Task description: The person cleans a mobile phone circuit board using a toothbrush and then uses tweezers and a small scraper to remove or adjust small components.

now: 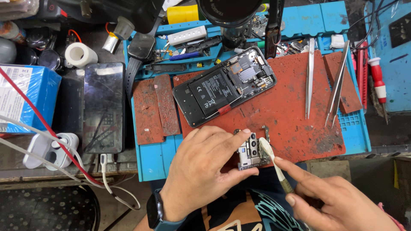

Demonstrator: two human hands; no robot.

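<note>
Looking down from the head camera, I see my left hand [201, 169] pinching a small phone circuit board with camera modules [251, 150] between thumb and fingertips, holding it just over the near edge of the red work mat [291, 111]. My right hand [338, 201] is closed around the handle of a small brush [274, 164], gripping it between thumb and forefinger, and the pale bristle tip rests against the right side of the board. A dark smartwatch [155, 210] sits on my left wrist. Farther back on the same mat lies the opened phone [224, 85], tilted at an angle, its back cover off so that the black battery and the inner shielding show; it is well apart from the board I hold. To the right of the phone, two pairs of metal tweezers [309, 81] lie on the mat, roughly upright in the view, with a red-handled screwdriver [377, 81] beyond them on the blue tray. The red mat sits on a blue silicone repair mat [154, 158] with shallow compartments. To the left, off the mats, a dark phone [104, 107] lies screen up beside a blue box [25, 98], with a white cable [107, 179] and a roll of white tape [80, 54] nearby.
</note>
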